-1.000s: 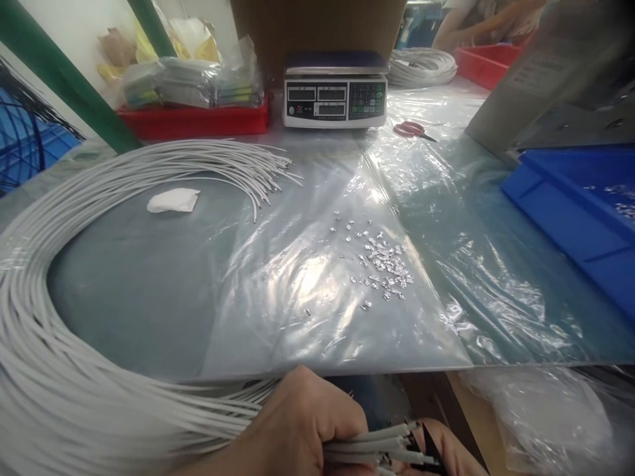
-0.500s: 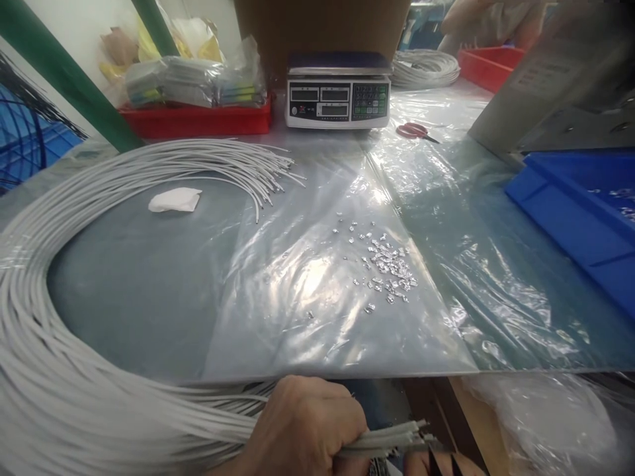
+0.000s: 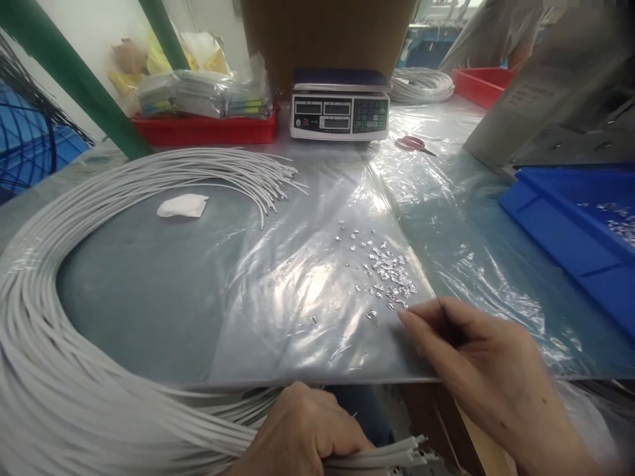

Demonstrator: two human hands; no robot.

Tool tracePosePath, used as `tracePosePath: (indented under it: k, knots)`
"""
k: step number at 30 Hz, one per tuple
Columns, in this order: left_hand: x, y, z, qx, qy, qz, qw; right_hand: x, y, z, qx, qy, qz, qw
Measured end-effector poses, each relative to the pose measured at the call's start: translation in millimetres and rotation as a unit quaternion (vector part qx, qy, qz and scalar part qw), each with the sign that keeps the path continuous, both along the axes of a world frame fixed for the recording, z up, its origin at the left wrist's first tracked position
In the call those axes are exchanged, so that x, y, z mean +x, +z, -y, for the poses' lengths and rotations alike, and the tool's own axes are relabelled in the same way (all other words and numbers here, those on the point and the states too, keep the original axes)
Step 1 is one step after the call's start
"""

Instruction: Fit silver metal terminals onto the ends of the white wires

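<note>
- We see the left hand (image 3: 302,433) just below the near edge of the tabletop (image 3: 149,297), clenched around a bundle of white cables (image 3: 40,370), whose cut ends stick out to the right of the fist.
- From that hand the cables sweep in a wide loop along the left edge of the tabletop and curve back toward the middle, where their far ends (image 3: 278,185) fan out loose.
- The right hand (image 3: 476,357) rests at the near edge, right of centre, its fingers loosely extended and holding nothing; its fingertips (image 3: 404,318) lie on the clear plastic sheet (image 3: 307,284), just beside a scatter of small metal terminals (image 3: 387,274).
- Whether the fingertips touch a terminal, we cannot tell.
- A white scrap of paper (image 3: 182,205) lies inside the cable loop.
- At the far edge stand a weighing scale (image 3: 340,112) and a red tray (image 3: 206,129) with packets; red scissors (image 3: 411,143) lie right of the scale.
- A blue bin (image 3: 570,225) sits at the right edge.
- Another coil of cables (image 3: 421,84) lies at the far right corner.
</note>
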State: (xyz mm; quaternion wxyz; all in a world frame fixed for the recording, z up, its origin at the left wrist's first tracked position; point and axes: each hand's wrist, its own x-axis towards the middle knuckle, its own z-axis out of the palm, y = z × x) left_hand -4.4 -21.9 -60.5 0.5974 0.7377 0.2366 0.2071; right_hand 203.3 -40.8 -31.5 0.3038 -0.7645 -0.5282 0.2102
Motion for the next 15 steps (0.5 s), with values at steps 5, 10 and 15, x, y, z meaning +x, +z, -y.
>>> tracePosePath:
  k: [5, 10, 15]
  knots:
    - [-3.5, -5.7, 1.8, 0.083, 0.007, 0.047, 0.995, -8.8, 5.8, -14.9, -0.007, 0.06, -0.061, 0.996]
    - [-8.3, -15.3, 9.0, 0.036, 0.021, -0.004, 0.999, -41.6, 9.8, -25.3, -0.193, 0.122, -0.487, 0.843]
    - [-7.8, -12.0, 2.0, -0.064, 0.013, 0.009, 0.998, -45.8, 10.6, -32.6, -0.108, -0.007, -0.562, 0.82]
